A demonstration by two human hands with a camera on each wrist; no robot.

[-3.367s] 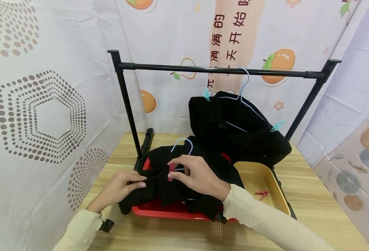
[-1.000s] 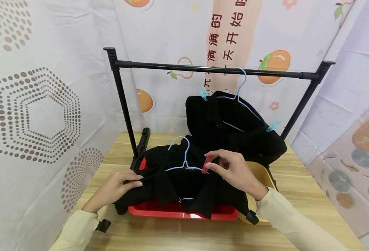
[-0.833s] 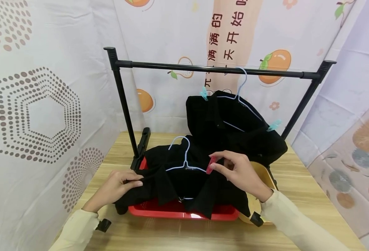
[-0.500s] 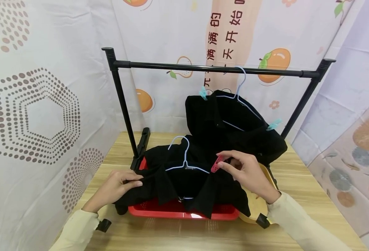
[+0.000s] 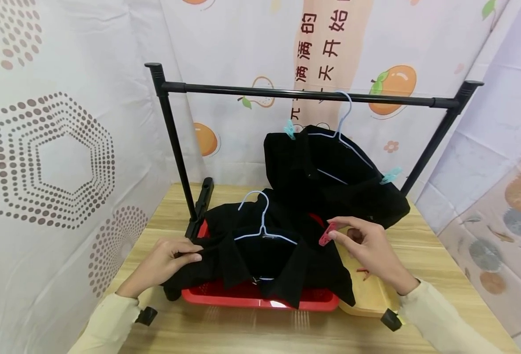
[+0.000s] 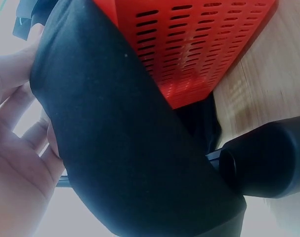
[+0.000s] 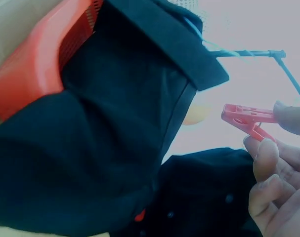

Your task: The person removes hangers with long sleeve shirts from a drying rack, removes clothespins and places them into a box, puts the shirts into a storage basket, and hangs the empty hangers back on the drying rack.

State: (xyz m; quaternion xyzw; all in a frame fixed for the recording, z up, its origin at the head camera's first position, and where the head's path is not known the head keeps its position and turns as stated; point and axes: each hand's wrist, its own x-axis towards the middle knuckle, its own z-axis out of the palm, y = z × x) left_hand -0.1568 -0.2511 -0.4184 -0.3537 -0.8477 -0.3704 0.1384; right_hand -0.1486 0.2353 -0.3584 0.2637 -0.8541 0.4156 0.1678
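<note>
A black collared shirt (image 5: 318,255) lies over a red basket (image 5: 260,301), with a pale blue hanger (image 5: 262,227) inside its collar and the hook standing up. My left hand (image 5: 167,260) pinches the shirt's left shoulder between thumb and fingers; the left wrist view shows the dark cloth (image 6: 125,133) hanging from that hand. Between the thumb and fingers of my right hand (image 5: 371,246) is a pink clothespin (image 5: 327,234), held just right of the shirt's right shoulder and apart from it. In the right wrist view the clothespin (image 7: 248,118) points toward the shirt.
Behind stands a black clothes rack (image 5: 260,92). From its bar hangs another black garment (image 5: 340,182) on a blue hanger (image 5: 343,118), with turquoise clothespins (image 5: 391,175) at both shoulders. A yellow tray (image 5: 371,300) holding a red clothespin (image 5: 364,272) sits right of the basket.
My right hand has carried the pink clothespin from near the shirt's left side across the collar to the right, past the hanger's right arm. The left hand keeps its pinch on the shoulder.
</note>
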